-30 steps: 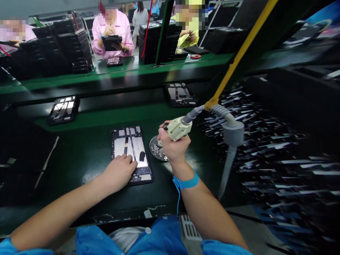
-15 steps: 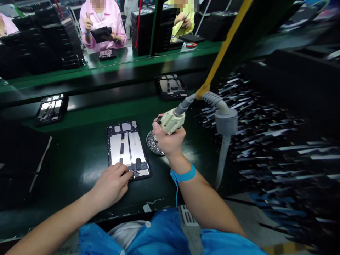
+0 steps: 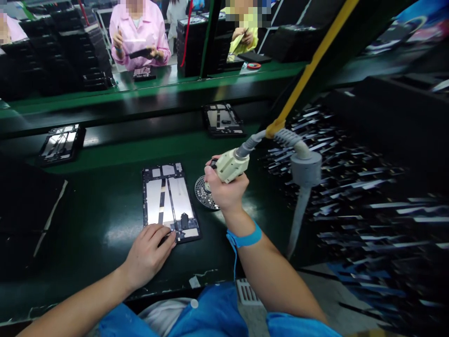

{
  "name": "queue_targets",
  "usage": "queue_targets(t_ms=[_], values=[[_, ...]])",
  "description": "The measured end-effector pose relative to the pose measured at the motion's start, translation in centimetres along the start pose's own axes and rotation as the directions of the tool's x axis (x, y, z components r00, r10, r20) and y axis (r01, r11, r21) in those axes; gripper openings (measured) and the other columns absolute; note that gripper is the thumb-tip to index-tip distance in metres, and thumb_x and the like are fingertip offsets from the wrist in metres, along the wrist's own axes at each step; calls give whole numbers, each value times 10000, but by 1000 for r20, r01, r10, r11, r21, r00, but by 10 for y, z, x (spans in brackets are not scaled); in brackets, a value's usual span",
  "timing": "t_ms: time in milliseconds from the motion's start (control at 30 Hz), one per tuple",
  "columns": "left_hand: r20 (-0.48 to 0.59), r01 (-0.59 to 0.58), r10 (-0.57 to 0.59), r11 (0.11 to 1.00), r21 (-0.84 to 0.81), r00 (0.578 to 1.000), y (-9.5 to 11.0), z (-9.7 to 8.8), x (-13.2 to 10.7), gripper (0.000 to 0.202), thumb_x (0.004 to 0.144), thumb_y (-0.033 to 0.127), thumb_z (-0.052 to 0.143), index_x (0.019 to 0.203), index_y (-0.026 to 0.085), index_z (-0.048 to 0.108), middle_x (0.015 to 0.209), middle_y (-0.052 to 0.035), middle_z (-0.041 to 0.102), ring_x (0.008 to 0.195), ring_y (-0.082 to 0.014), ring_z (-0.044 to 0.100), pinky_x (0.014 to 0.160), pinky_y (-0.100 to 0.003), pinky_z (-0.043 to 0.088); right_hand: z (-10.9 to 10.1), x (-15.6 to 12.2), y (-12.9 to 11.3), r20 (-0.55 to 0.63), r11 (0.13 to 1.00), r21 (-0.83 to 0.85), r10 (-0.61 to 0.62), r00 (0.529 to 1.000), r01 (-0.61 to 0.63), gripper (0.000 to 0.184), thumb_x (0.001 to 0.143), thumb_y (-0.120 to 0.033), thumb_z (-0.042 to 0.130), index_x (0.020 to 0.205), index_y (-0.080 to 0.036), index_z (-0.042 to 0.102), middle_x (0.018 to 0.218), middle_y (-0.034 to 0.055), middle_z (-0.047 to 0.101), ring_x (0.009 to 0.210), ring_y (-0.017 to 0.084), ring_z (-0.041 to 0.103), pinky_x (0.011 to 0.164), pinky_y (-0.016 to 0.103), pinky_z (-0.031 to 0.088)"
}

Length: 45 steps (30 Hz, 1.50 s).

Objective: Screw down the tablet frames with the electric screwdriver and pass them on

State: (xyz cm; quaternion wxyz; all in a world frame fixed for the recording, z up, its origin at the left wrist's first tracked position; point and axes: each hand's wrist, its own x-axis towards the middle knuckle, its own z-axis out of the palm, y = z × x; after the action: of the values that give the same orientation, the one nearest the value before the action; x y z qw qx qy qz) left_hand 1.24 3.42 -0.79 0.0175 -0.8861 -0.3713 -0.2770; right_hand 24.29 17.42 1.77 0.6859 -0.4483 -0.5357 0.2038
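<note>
Centre frame, the right hand (image 3: 227, 191) is wrapped round an angular cream handheld tool (image 3: 233, 166), its ribbed grey cable (image 3: 286, 137) slung from a yellow strap (image 3: 307, 77). A round perforated plate (image 3: 202, 194) lies beneath. The left hand (image 3: 149, 252), fingers curled, touches the lower left of an opened tablet (image 3: 175, 196) left of centre; whether it pinches anything, I cannot tell. Smooth silvery panels fill the tablet's black frame, flat on the glossy green tabletop (image 3: 108, 196). At upper left, dark stacks (image 3: 63, 54) stand beside a pink-clad person (image 3: 153, 30).
</note>
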Motion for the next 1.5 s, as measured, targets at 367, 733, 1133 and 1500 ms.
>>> queue_targets(t_ms=[367, 733, 1133, 1500], values=[[-37, -32, 32, 999, 4, 999, -1, 12, -13, 372, 916, -13, 571, 1253, 115, 663, 1173, -159, 734, 1101, -295, 656, 935, -464, 587, 1, -1, 0, 3, 1000, 23, 1, 1000, -1, 223, 834, -293, 785, 1036, -221, 721, 906, 47, 764, 857, 241, 759, 764, 427, 654], [19, 221, -220, 967, -127, 975, -10, 11, -11, 267, 990, 157, 622, 1206, 264, 737, 1221, -101, 708, 1276, -289, 611, 1159, -677, 397, -3, 2, -5, 10, 999, 40, 29, 1000, -29, 216, 828, -301, 774, 1014, -206, 721, 877, 54, 753, 831, 244, 757, 786, 445, 655], [0, 61, -62, 990, -124, 998, -28, 17, 11, 235, 979, 151, 641, 1206, 171, 700, 1112, -127, 738, 1077, -267, 705, 988, -478, 598, -3, 10, 11, -18, 998, 7, 62, 998, -62, 195, 834, -314, 755, 994, -225, 689, 830, 24, 712, 651, 178, 694, 633, 361, 617], [27, 175, -173, 973, -147, 984, -19, 15, 2, 217, 984, 97, 604, 1142, 211, 699, 1112, -67, 732, 1200, -275, 648, 1189, -710, 339, -1, 8, 13, -8, 997, -38, 61, 998, -62, 196, 837, -358, 752, 961, -230, 670, 799, 3, 705, 539, 135, 627, 545, 316, 586]])
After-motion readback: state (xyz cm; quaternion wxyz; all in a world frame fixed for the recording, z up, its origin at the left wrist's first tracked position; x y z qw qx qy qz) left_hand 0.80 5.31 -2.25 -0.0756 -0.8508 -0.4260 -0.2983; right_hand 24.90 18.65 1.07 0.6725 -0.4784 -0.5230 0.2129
